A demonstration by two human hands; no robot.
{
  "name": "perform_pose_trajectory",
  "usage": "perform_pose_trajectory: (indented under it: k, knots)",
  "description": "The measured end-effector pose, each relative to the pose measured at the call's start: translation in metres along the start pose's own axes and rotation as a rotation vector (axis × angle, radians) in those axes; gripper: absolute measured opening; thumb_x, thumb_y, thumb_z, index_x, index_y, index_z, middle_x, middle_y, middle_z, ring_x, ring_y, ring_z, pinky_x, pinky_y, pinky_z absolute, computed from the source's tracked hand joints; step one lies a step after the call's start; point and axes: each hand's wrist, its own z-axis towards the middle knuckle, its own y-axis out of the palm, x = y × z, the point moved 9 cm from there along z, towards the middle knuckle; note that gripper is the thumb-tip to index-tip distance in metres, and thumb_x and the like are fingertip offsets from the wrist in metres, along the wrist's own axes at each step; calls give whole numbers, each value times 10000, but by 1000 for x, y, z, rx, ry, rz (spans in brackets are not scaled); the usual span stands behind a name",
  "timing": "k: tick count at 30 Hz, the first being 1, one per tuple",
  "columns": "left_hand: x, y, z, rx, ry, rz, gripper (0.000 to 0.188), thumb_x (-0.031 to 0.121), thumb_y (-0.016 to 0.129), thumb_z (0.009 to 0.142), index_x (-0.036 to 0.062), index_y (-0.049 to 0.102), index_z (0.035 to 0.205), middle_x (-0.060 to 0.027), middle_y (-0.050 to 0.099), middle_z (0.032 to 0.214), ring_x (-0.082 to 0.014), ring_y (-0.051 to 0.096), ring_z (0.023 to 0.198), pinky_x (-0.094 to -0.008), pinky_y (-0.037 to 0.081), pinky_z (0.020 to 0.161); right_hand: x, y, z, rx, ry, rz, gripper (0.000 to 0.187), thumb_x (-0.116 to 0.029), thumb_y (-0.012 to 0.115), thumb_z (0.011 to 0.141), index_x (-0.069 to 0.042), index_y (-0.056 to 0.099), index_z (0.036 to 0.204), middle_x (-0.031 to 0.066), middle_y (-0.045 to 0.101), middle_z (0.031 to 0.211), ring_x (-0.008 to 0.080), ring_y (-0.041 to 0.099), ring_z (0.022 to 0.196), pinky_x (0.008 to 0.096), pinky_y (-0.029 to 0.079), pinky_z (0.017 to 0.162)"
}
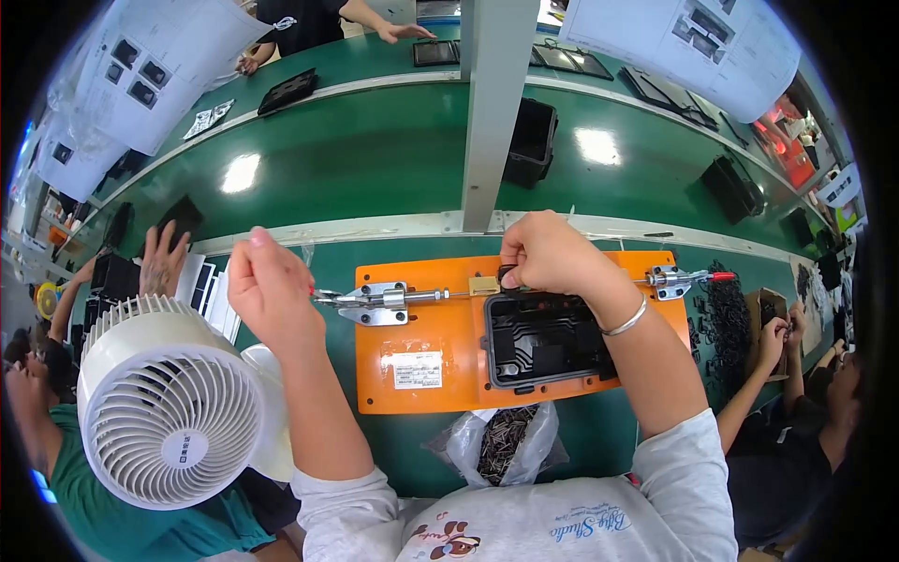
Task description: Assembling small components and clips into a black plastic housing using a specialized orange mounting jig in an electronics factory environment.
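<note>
An orange fixture plate (421, 337) lies on the green table in front of me. Set into it is a black rectangular housing (543, 342), its ribbed inside facing up. My left hand (272, 290) is closed at the left toggle clamp (379, 302), around its red-tipped handle. That clamp's rod reaches right to a small tan block (483, 286) at the housing's upper left corner. My right hand (552, 253) pinches a small black part (507, 275) beside this block, over the housing's far edge; the fingers partly hide it. A second toggle clamp (676, 279) sits at the plate's right end.
A white fan (178, 412) stands at left. Near my body lies a plastic bag of metal pins or screws (506, 445). Many small black parts (726, 328) are heaped at right. A grey post (492, 112) rises beyond the plate, with a black bin (532, 140) beside it. Co-workers sit on both sides.
</note>
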Motion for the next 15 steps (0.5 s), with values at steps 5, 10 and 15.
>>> perform_pose_trajectory:
  k: [5, 10, 15]
  knots:
    - [-4, 113, -79, -550, 636, 982, 328, 173, 594, 883, 66, 456, 605, -68, 456, 506, -209, 439, 426, -305, 351, 407, -3, 0, -2, 16, -41, 54, 188, -72, 772, 592, 18, 649, 702, 119, 611, 641, 213, 593, 618, 306, 472, 585]
    - [-4, 104, -68, -571, 471, 809, 300, 151, 633, 840, 49, 465, 613, -84, 466, 522, -235, 453, 452, -327, 373, 437, 10, 1, -3, -32, 32, 215, 153, -8, 758, 632, 34, 625, 696, 54, 571, 564, 109, 515, 495, 257, 412, 476]
    - [4, 60, -35, -375, 102, 364, 332, 123, 598, 893, 52, 437, 611, 22, 400, 514, -62, 379, 473, -247, 299, 439, 18, 7, -2, -94, 12, 354, 153, -36, 752, 661, 28, 633, 734, 61, 595, 582, 113, 549, 499, 255, 429, 478]
